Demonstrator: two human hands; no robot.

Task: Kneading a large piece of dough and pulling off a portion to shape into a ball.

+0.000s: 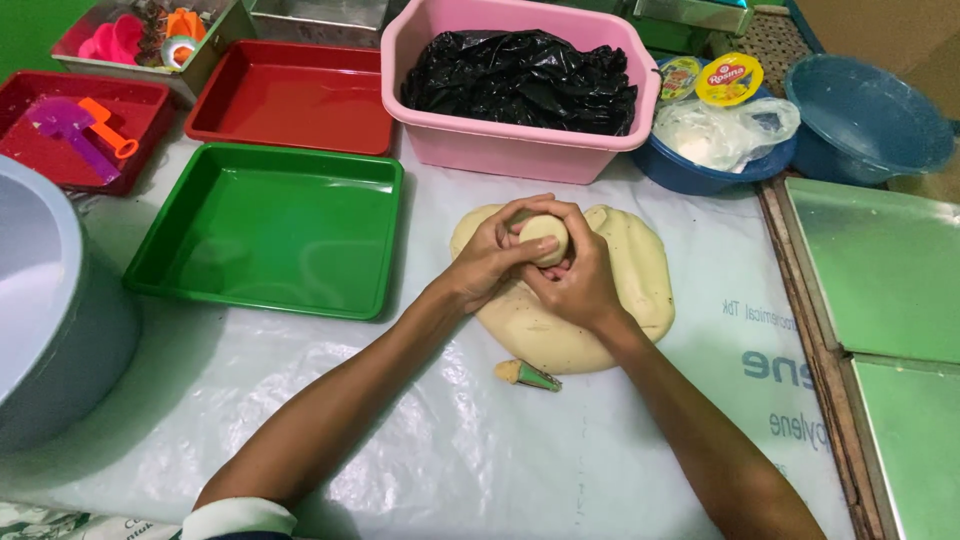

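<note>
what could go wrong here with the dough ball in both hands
1. The dough ball is cupped between the left hand and right hand right over the flat dough slab; if it slips it may stick back on.
2. The small cone-shaped piece lies close beside the right forearm and could get knocked or squashed.

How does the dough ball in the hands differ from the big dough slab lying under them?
The dough ball is small and rounded; the dough slab is broad and flattened. The ball is held up between the left hand and right hand; the slab lies on the plastic sheet. The slab shows a few dark specks; I cannot make out any on the ball. Both are the same pale yellow.
</note>
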